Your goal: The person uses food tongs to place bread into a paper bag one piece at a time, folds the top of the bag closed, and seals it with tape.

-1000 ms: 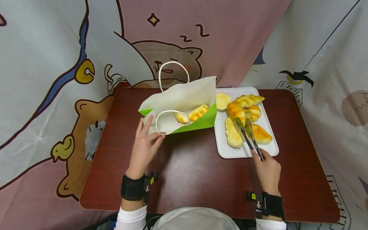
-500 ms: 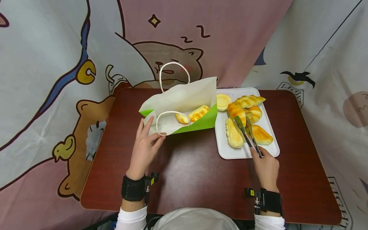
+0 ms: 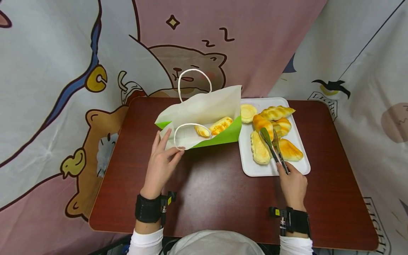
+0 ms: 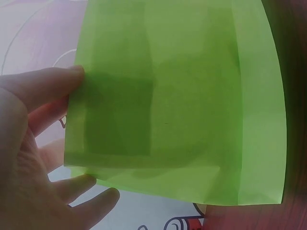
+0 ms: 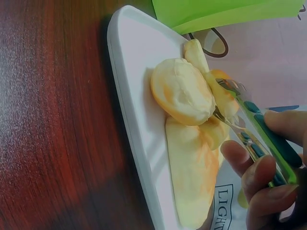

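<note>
My left hand (image 3: 160,164) pinches the front rim of a green paper bag (image 3: 220,138) with a white inside and white handles. In the left wrist view the thumb lies at the edge of the bag's green side (image 4: 192,110). Two breads (image 3: 221,125) lie inside the bag. My right hand (image 3: 293,184) holds metal tongs (image 3: 269,146) with green parts, pointing down over a white tray (image 3: 261,171). The tong tips are at an orange-brown roll (image 3: 262,123) and the breads beside it. Whether they grip one, I cannot tell.
Several other breads share the tray: a round tart (image 3: 248,113), a braided loaf (image 3: 276,112), a long pale bread (image 3: 259,148) and a wedge-shaped one (image 3: 290,149). The tray stands right of the bag on a brown table (image 3: 210,198). A cartoon-printed cloth (image 3: 255,42) hangs behind.
My right hand has shifted slightly left with the tongs, whose tips stay among the breads. The left hand and the bag hold still.
</note>
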